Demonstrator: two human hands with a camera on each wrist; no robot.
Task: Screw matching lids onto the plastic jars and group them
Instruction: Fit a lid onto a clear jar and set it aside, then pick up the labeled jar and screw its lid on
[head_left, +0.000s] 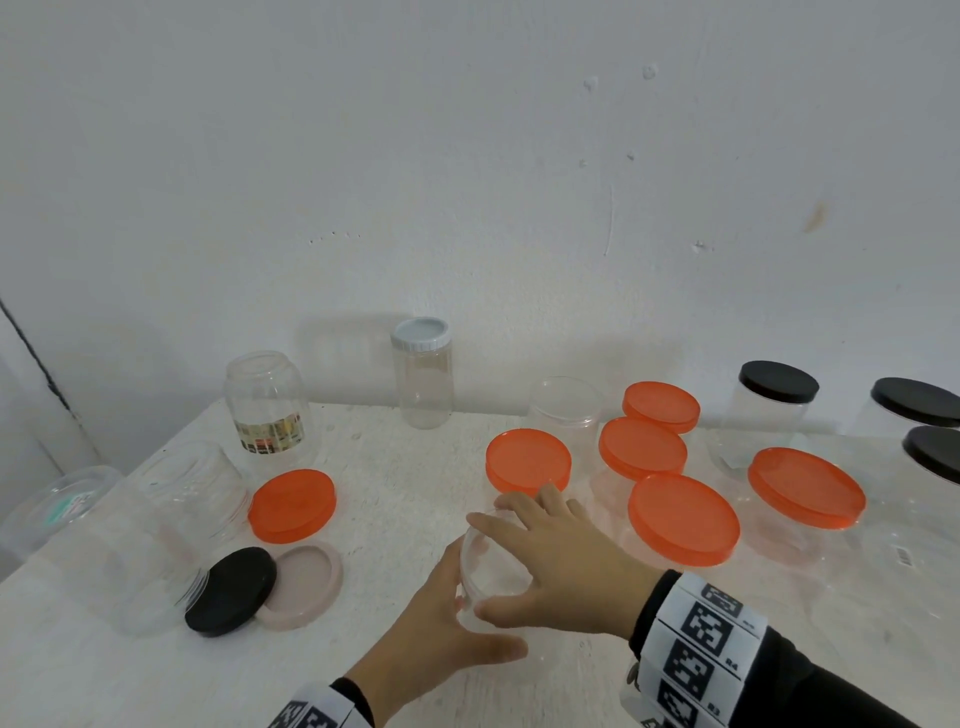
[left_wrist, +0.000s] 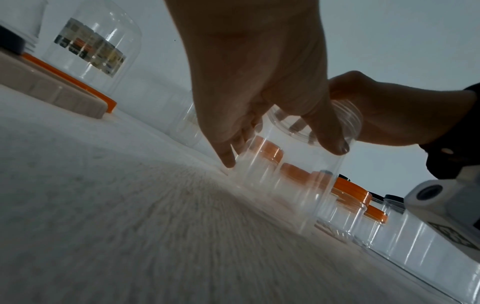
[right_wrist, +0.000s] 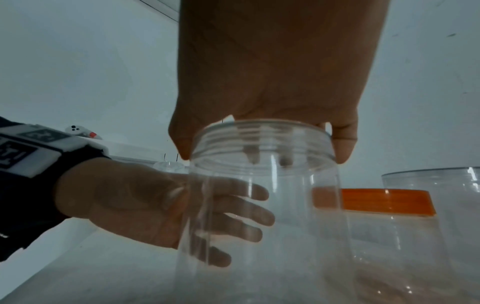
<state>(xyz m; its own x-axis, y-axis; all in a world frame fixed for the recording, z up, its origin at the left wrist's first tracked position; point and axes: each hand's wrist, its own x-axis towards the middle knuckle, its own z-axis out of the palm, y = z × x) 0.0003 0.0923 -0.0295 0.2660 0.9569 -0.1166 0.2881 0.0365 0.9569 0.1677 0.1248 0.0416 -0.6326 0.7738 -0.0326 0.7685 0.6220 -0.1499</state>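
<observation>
Hands meet on one open clear jar standing upright near the front middle of the white desk. The right hand reaches over the top, its fingers curled round the threaded rim; in the right wrist view two fingertips press the outside of the neck at either side. The left hand wraps the jar's body from the left, thumb in front, fingers seen through the plastic on the far side. So each grip is clamped on the same jar, which has no lid.

Just behind it stands a jar with an orange lid, one of a cluster of five orange-lidded jars to the right. Three jars with black lids stand at the far right. To the left lie a loose orange lid, a loose black lid overlapping a pale pink lid, and a clear jar lying on its side. At the back stand an open labelled jar and a tall jar with a white lid.
</observation>
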